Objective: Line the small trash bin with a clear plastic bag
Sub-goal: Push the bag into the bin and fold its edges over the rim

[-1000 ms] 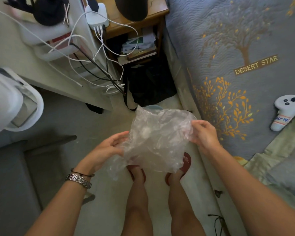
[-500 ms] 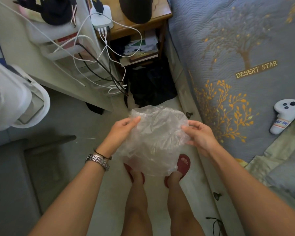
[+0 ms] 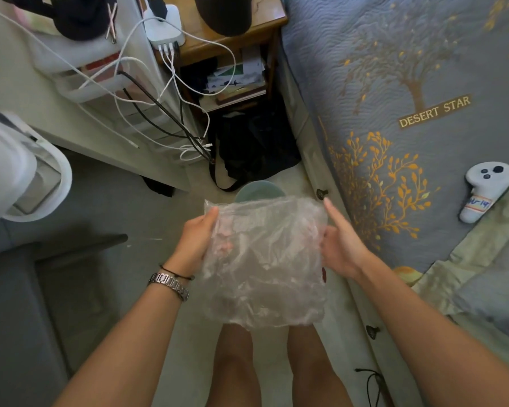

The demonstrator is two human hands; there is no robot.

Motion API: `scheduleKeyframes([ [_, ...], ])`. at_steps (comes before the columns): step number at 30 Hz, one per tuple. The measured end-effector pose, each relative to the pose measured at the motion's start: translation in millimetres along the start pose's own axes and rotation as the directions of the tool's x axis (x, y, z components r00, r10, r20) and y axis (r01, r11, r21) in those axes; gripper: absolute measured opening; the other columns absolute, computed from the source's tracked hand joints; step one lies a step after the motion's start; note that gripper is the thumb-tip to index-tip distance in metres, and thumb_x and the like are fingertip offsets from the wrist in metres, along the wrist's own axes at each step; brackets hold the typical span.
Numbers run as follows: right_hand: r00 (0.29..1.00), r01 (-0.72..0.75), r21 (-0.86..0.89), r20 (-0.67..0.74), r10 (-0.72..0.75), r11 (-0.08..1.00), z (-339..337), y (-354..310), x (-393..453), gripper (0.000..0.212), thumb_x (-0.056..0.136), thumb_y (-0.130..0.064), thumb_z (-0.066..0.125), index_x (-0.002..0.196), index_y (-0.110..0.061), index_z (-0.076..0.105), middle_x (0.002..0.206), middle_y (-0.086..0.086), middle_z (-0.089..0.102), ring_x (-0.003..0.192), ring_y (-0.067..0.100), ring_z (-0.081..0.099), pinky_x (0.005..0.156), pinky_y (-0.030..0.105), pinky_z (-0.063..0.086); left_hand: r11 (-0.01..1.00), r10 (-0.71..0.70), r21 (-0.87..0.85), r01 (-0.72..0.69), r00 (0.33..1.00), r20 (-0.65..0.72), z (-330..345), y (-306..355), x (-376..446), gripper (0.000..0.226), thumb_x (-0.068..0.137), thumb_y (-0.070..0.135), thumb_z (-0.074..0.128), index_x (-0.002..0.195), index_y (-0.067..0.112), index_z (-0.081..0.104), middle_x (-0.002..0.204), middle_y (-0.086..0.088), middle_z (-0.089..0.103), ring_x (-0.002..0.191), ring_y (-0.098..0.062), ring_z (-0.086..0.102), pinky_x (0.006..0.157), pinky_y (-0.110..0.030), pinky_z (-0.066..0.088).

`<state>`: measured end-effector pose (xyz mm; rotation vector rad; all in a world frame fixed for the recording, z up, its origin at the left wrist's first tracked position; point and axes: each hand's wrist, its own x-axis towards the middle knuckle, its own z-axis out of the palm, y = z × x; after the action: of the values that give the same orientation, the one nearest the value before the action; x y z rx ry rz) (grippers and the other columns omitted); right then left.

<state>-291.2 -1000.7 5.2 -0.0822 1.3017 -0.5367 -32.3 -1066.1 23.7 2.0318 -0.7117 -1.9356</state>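
Stretching flat between both hands, the clear plastic bag (image 3: 265, 259) is pinched at its edges: left hand (image 3: 197, 242) closed on one side, right hand (image 3: 340, 248) on the other, forefinger extended. Its mouth apparently needs opening next. Just beyond the bag, the trash bin (image 3: 259, 190) is half hidden; a black bag (image 3: 253, 145) and cables (image 3: 171, 113) lie farther off.

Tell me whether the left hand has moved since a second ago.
Yes. The left hand has risen up the clear bag's left edge, farther from the feet and nearer the black bag.
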Motion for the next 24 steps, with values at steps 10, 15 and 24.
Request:
scheduleKeyframes([
  [10, 0.993, 0.118, -0.138, 0.016, -0.117, 0.983, 13, 23, 2, 0.089, 0.052, -0.052, 0.085, 0.131, -0.046, 0.043, 0.135, -0.001, 0.054, 0.123, 0.025, 0.054, 0.111, 0.051, 0.033, 0.981, -0.108, -0.167, 0.101, 0.994, -0.033, 3, -5, 0, 0.037, 0.098, 0.034, 0.044, 0.096, 0.005, 0.067, 0.083, -0.012, 0.072, 0.057, -0.016, 0.072, 0.05, -0.024, 0.059],
  [15, 0.975, 0.221, -0.109, 0.027, -0.219, 0.969, 14, 22, -4, 0.09, 0.065, -0.025, 0.08, 0.14, -0.038, 0.033, 0.127, -0.001, 0.059, 0.1, 0.009, 0.068, 0.07, 0.019, 0.056, 0.978, -0.098, -0.189, 0.089, 0.994, -0.039, 0, -8, -1, 0.037, 0.099, 0.032, 0.043, 0.097, 0.003, 0.066, 0.081, -0.011, 0.071, 0.052, -0.014, 0.071, 0.043, -0.022, 0.055],
  [24, 0.937, 0.319, -0.082, -0.121, -0.327, 0.944, 12, 27, -4, 0.095, 0.065, -0.01, 0.081, 0.142, -0.034, 0.031, 0.128, 0.005, 0.06, 0.106, 0.018, 0.067, 0.083, 0.04, 0.057, 0.981, -0.087, -0.176, 0.077, 0.995, -0.053, -9, -15, 3, 0.045, 0.097, 0.043, 0.042, 0.105, 0.006, 0.067, 0.09, -0.013, 0.075, 0.07, -0.019, 0.075, 0.056, -0.025, 0.058],
])
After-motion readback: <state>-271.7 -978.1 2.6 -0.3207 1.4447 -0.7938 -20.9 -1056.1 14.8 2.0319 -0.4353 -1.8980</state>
